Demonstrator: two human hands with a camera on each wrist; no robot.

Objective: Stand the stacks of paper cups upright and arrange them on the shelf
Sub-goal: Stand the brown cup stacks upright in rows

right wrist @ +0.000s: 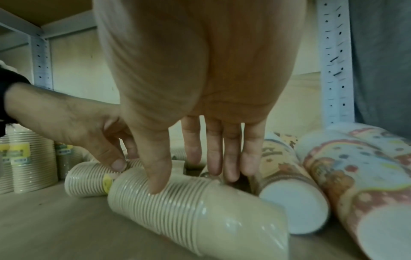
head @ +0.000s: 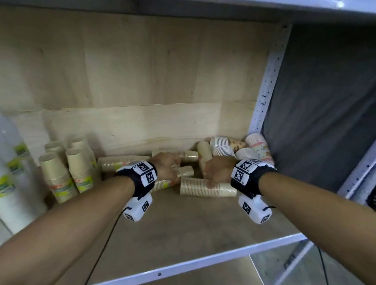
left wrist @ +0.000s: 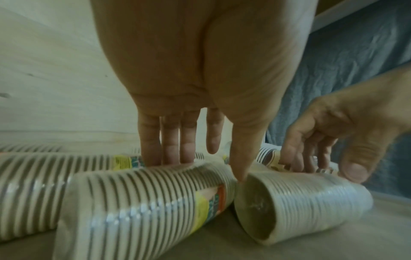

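Fingers of both hands reach over two toppled cup stacks — touching.

Both forearms are bare; each wrist wears a black band with square black-and-white markers, a white camera box beneath, and a thin black cable

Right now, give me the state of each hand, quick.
Left hand: fingers extended onto a lying wrapped cup stack, touching it, not closed round it.
Right hand: thumb and fingers reaching over another lying cup stack, grip not closed.
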